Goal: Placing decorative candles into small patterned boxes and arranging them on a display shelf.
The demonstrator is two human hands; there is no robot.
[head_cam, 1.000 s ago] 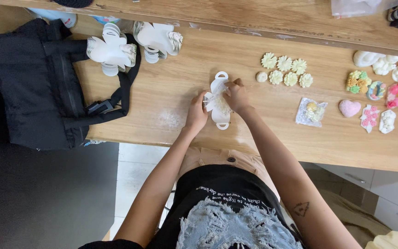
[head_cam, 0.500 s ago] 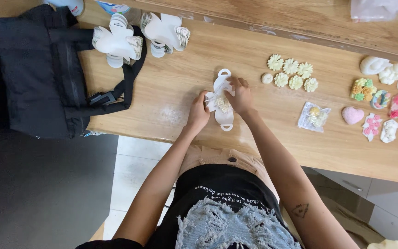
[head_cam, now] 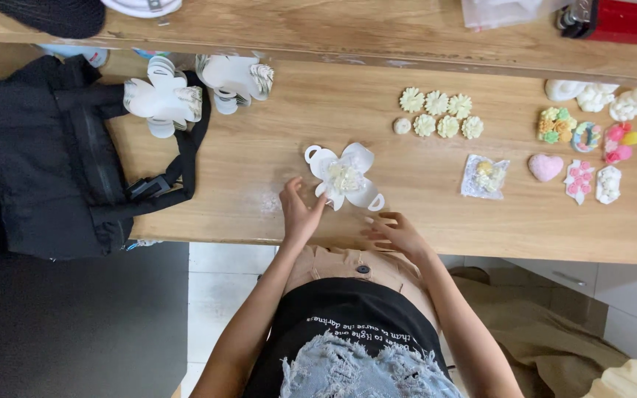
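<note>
Both hands have let go of the white flower-shaped paper box [head_cam: 344, 177], which now lies spread open on the wooden table [head_cam: 436, 214] instead of folded shut between the fingers. From the left: a black bag [head_cam: 46, 169] with two stacks of folded white paper boxes [head_cam: 165, 99] beside it. Left hand [head_cam: 298, 214] rests open, fingertips touching the box's lower-left petal. A small cream flower piece sits at the box's centre. Right hand [head_cam: 398, 234] lies empty, fingers loose, just below and right of the box. Further right, cream flower pieces [head_cam: 440, 114], a clear packet [head_cam: 484, 177] holding yellowish bits, a pink heart [head_cam: 545, 167].
</note>
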